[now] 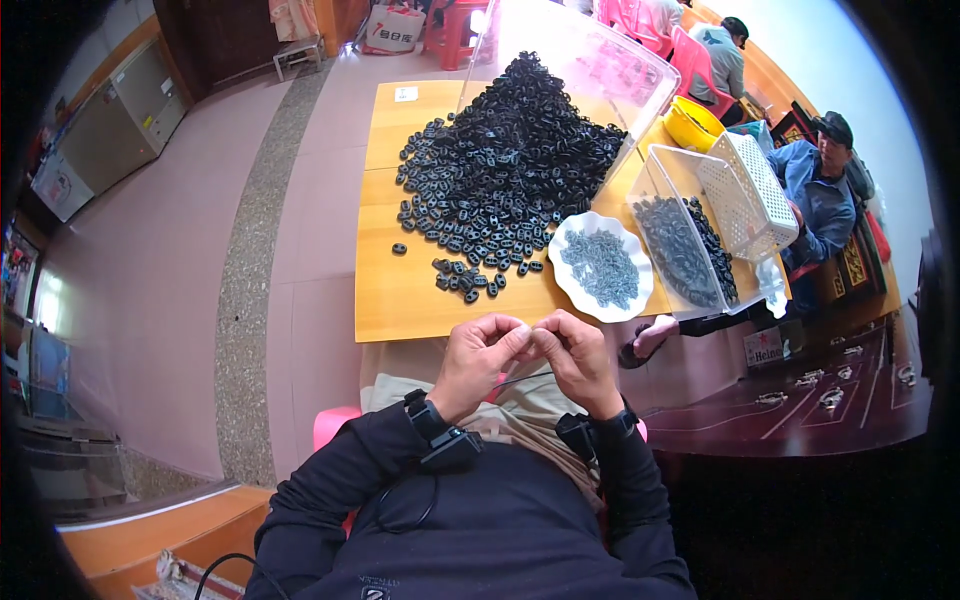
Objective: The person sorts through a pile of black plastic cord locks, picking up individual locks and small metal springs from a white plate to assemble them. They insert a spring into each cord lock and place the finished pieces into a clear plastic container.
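Left hand (478, 362) and right hand (582, 365) meet at the fingertips, both pinching, right by the near edge of the wooden table (400, 305)

Can't really tell what's between the fingers, it's too small and covered up. Ahead of the left hand there's a little scatter of black oval pieces (471, 297), with a big dark heap (520, 150) beyond it, partly inside a clear bin (600, 72). Just ahead and right of the right hand sits a white wavy-rimmed dish (612, 314) of small greyish bits (603, 268), then a clear box (660, 172) of dark pieces (672, 250) further right
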{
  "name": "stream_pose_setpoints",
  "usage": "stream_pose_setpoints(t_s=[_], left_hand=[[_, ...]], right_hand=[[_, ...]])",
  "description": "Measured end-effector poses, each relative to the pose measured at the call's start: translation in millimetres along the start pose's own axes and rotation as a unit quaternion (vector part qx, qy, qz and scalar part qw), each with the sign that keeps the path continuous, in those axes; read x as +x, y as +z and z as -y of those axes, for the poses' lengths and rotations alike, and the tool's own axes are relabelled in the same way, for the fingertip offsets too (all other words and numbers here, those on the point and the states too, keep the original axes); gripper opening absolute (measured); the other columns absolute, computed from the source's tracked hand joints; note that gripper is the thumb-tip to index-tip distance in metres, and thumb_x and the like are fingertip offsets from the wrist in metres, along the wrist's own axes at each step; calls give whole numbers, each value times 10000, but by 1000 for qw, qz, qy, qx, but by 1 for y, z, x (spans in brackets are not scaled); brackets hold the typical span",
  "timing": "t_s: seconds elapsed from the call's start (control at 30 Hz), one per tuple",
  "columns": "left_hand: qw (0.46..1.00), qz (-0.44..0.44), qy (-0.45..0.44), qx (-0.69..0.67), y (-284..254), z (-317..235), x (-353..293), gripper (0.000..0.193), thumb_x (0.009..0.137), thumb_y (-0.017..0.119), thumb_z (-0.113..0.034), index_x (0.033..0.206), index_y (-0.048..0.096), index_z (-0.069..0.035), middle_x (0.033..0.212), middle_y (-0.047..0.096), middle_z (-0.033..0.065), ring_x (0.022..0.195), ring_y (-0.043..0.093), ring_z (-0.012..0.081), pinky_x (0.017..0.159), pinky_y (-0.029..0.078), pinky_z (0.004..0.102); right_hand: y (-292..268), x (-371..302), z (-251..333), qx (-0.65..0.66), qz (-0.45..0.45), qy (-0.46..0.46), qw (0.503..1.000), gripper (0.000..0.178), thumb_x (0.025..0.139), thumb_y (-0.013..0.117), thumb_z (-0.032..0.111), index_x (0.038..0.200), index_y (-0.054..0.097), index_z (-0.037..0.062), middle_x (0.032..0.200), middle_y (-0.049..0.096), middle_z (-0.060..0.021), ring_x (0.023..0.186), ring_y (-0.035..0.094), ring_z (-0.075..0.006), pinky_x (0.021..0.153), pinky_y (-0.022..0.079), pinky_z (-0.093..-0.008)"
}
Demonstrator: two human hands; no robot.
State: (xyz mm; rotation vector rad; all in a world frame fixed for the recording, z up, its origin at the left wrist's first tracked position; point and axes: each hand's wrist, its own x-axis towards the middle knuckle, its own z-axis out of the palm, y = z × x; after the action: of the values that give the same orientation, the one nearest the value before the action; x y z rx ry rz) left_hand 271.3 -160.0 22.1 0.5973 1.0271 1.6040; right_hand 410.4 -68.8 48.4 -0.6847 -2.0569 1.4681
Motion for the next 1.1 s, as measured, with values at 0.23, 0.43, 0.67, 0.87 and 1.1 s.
stream_pose_setpoints(t_s=[0.23,0.43,0.67,0.87,1.1], left_hand=[[997,17,-49,-62,-5,2,2,125,940,575,-112,963,614,4,882,658,64,786,642,108,744,544,254],[984,21,-88,-153,-2,0,0,107,933,577,-107,925,623,-10,848,657,54,744,628,100,723,529,238],[967,28,-144,-206,-10,-1,2,115,947,550,-122,944,602,-19,860,635,49,769,621,113,735,545,265],[970,16,-130,-203,-14,-7,5,111,948,547,-124,951,598,-26,857,627,46,758,618,117,722,552,268],[976,16,-127,-175,-14,-4,6,107,938,575,-129,940,615,-30,860,633,41,763,619,110,724,551,261]], right_hand=[[4,3,1,-112,-31,-116,986,15,863,586,-25,869,573,-24,777,583,-116,695,618,-195,624,487,-285],[1,2,5,-85,-14,-94,992,55,837,592,-38,883,568,-20,803,578,-131,709,620,-233,628,483,-301],[4,-1,7,-183,-47,-208,960,60,844,579,-66,870,566,-13,783,556,-115,684,588,-214,635,482,-284],[-12,6,4,-257,-164,-167,938,37,854,588,-25,870,566,0,789,566,-135,667,586,-259,587,461,-331],[-60,26,-17,-456,-186,-45,869,151,905,572,185,919,613,41,905,610,-147,778,608,-360,655,482,-428]])
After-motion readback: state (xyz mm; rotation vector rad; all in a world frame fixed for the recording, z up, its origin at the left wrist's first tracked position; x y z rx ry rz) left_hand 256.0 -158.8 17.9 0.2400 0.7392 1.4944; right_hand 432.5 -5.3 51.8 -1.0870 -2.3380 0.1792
